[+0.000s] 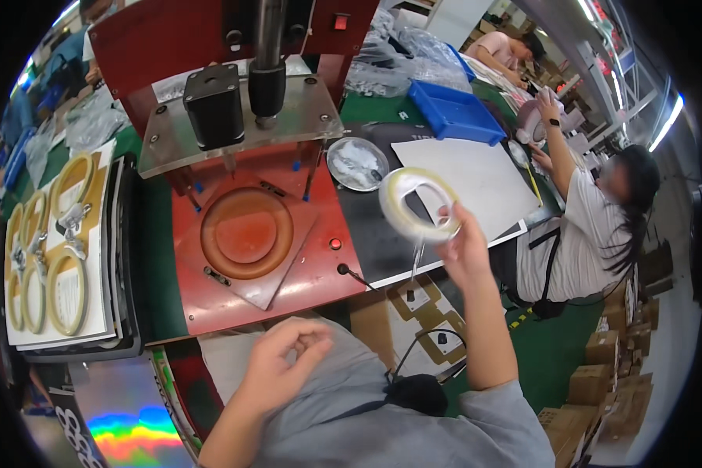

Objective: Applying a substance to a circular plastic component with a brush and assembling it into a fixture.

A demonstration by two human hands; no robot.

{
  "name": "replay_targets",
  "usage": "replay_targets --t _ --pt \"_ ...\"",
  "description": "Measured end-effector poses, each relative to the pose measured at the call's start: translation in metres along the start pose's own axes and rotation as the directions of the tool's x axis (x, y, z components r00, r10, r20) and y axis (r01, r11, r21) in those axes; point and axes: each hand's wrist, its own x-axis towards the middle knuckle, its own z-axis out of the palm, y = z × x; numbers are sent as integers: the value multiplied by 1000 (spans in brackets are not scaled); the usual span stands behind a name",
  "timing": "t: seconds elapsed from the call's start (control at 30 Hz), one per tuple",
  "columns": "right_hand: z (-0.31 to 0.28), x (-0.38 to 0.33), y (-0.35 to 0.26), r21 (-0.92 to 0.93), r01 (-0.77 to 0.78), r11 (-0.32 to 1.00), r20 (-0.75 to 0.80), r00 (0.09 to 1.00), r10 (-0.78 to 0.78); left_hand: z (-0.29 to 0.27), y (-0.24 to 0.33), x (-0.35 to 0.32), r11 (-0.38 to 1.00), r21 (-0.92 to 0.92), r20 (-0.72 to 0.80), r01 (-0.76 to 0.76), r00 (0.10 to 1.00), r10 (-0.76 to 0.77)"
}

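Observation:
My right hand (466, 248) is raised over the right part of the bench. Its thumb and fingers pinch the lower right rim of a pale yellow and white ring (394, 204), which is tilted and slightly blurred. Closer to my body, my left hand (288, 359) hovers in front of the red press with its fingers curled in; nothing shows in it. On the red press (338, 281) lies a square plate with a round orange-brown mould (249, 234), beneath a clear plate carrying a black motor (214, 105).
Several cream rings with wires (69, 300) lie on white sheets at left. A metal dish (357, 164) of white material, a white sheet (468, 183) and a blue tray (456, 113) are right of the press. A co-worker (585, 234) sits at right; cartons (593, 382) stand behind.

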Motion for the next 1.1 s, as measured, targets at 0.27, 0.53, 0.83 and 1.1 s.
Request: replay_targets --t 0.27,0.53,0.83,1.1 --pt "-175 117 -41 113 153 982 -349 931 -105 -22 -2 -33 982 177 -132 59 991 -36" --pt "-168 132 10 -850 320 419 -49 744 -667 -89 6 -131 918 26 -779 396 583 -230" --pt "-162 138 -16 -930 188 316 -30 818 -574 -136 -29 -315 137 275 -911 952 212 354" --pt "-137 127 -3 -968 239 79 105 668 -737 -98 -69 -344 -153 -183 -982 971 -188 -23"
